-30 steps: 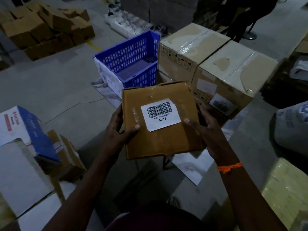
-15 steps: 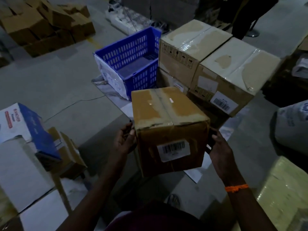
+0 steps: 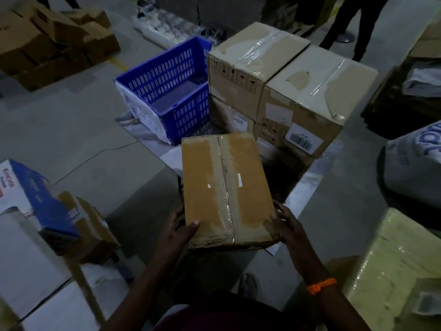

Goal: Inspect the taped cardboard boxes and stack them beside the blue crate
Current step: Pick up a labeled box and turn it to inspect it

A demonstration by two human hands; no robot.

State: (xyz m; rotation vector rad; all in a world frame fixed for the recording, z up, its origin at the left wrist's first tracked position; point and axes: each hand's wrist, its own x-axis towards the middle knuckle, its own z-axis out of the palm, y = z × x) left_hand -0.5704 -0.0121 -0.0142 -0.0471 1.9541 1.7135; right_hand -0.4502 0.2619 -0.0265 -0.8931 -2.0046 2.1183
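I hold a brown cardboard box (image 3: 224, 187) in front of me, its taped seam facing up and running away from me. My left hand (image 3: 177, 231) grips its near left corner with the thumb on top. At the near right corner my right hand (image 3: 287, 224) grips the side. Behind the box, the blue crate (image 3: 167, 89) stands on the floor. Right of the crate is a stack of larger taped boxes (image 3: 286, 87), two on top and more beneath.
A blue and white carton (image 3: 26, 189) and a small brown box (image 3: 95, 225) lie at the left. A yellowish wrapped package (image 3: 393, 271) sits at the right, a grey sack (image 3: 415, 163) above it. Loose brown boxes (image 3: 47, 39) are piled far left. A person's legs (image 3: 343, 22) stand at the back.
I have turned the box over in my hands: first its labelled face was up, then the label faced me, and now the taped seam is on top and the box is level.
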